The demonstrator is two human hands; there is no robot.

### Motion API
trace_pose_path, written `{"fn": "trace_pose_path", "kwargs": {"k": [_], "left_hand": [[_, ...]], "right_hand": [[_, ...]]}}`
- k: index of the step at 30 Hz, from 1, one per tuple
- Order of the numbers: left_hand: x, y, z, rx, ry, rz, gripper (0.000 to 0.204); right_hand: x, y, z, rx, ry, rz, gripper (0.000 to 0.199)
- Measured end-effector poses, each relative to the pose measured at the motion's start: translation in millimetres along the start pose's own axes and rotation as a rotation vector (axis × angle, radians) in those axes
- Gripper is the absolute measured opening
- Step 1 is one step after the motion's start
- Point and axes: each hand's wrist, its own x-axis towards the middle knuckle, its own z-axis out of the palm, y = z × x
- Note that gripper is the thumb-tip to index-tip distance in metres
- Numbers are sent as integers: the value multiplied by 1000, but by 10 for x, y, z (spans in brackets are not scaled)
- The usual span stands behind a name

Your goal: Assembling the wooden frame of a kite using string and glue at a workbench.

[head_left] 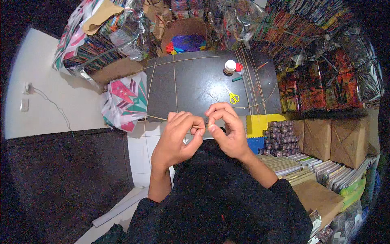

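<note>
Stick lies pinched in the left hand's grip, tip beside the right hand, whose hold is unclear.

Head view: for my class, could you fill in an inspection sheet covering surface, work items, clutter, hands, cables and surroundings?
Surface: dark tabletop, partly covered.
Work items: thin tan sticks lie across it; a held stick shows between the fingers.
Clutter: yellow-handled scissors, white-capped bottle, green cylinder.
Hands: left hand pinches the held stick; right hand is close beside, grip unclear.
Cables: thin cable hanging from a wall plug.
Surroundings: cardboard boxes at right; white, pink and green sheets at the table's left.
</note>
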Motion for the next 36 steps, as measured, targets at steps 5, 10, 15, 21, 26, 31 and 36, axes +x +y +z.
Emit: {"fn": "trace_pose_path", "kwargs": {"k": [5, 10, 15, 21, 26, 31, 36], "left_hand": [[-5, 5, 24, 10, -5, 2, 13], [3, 8, 16, 29, -20, -5, 14], [0, -13, 22, 48, -5, -3, 15], [-13, -34, -13, 62, -30, -14, 16], [-27, -35, -39, 65, -27, 1, 16], [-39, -67, -38, 68, -19, -16, 17], [-52, -60, -54, 70, -24, -30, 17]], "right_hand": [[-9, -46, 16, 30, -11, 26, 14], [-6, -44, 42, 68, -12, 52, 15], [-15, -5, 41, 86, -19, 77, 14], [-25, 3, 45, 103, -5, 104, 12], [-21, 26, 72, 242, -2, 99, 11], [-54, -4, 61, 515, -51, 326, 10], [-69, 32, 96, 423, -64, 308, 13]]}}
